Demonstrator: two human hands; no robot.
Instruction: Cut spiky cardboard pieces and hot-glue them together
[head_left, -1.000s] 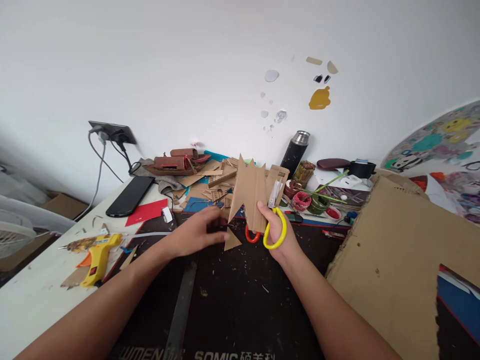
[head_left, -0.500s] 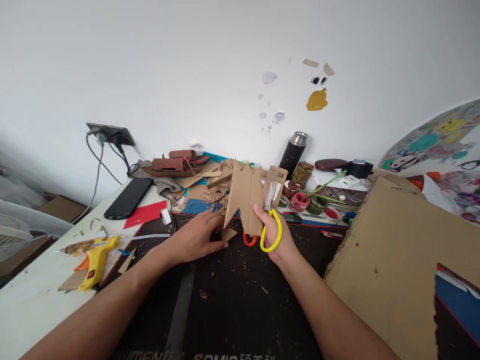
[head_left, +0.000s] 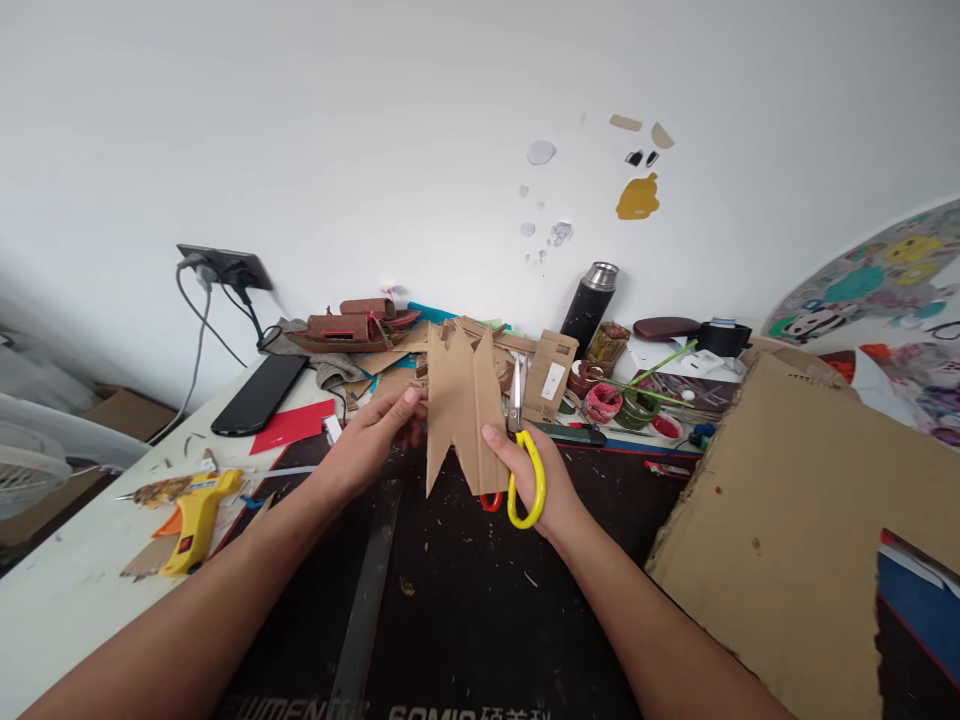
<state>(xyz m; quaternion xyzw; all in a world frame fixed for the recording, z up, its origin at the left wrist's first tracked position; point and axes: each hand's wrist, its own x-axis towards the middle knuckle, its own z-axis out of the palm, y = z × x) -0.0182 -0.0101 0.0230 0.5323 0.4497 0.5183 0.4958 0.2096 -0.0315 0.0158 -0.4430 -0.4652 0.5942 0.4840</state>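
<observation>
A cut cardboard piece [head_left: 457, 400] with notched, pointed ends is held upright over the dark mat. My right hand [head_left: 546, 478] grips its lower right side, thumb across the front. The same hand holds scissors [head_left: 527, 490] by a yellow handle, blades pointing up beside the cardboard. A red loop [head_left: 491, 501] peeks out under the cardboard; its connection to the scissors is hidden. My left hand [head_left: 379, 428] is closed at the cardboard's left edge, thumb on top, and appears to pinch it there; its other fingers are partly hidden.
Cardboard scraps [head_left: 397, 360] lie behind the hands, beside a model boat [head_left: 337, 335]. A yellow glue gun [head_left: 196, 515] and a phone [head_left: 259, 395] are on the left. Paint jars [head_left: 604, 403] and a black flask [head_left: 590, 305] stand behind right. A large cardboard sheet [head_left: 780, 520] covers the right.
The cardboard piece and scissors have moved left and slightly down with my right hand. My left hand has risen from near a small triangular scrap on the mat to the cardboard's left edge.
</observation>
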